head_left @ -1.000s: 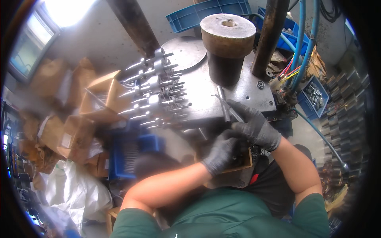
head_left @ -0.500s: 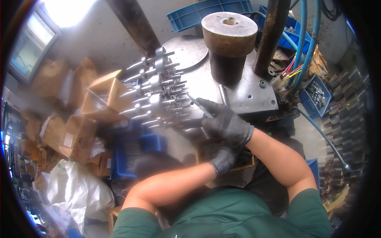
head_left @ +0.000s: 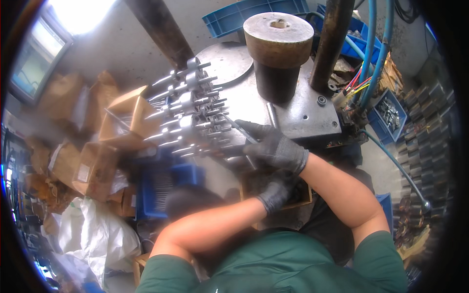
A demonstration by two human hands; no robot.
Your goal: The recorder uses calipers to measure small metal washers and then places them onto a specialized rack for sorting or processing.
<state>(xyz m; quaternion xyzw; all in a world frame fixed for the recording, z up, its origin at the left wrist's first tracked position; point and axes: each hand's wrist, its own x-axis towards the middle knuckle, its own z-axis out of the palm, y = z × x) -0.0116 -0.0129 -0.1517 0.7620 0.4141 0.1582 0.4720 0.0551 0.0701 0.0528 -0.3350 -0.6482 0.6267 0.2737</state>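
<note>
My right hand (head_left: 275, 147), in a dark grey glove, is closed around a slim metal rod (head_left: 238, 127). The rod slants up and left toward a cluster of stacked metal shafts with round collars (head_left: 188, 122) on the steel machine plate. My left hand (head_left: 278, 193), gloved as well, is lower and nearer to me, over a wooden box (head_left: 305, 195). Shadow hides its fingers, and whatever lies under them cannot be made out. A short metal pin (head_left: 272, 115) rests on the plate beyond my right hand.
On the steel plate (head_left: 312, 122) stands a thick round press block (head_left: 278, 44), between dark columns (head_left: 332, 46). Blue hoses (head_left: 373, 53) and a blue bin of small metal parts (head_left: 389, 113) are at right. Cardboard boxes (head_left: 95, 168), a blue crate (head_left: 151, 195) and a white sack (head_left: 93, 239) lie left.
My left hand has dropped slightly away from my right hand, toward the wooden box. My right hand keeps its hold on the rod near the shafts, and the whole view has shifted a little.
</note>
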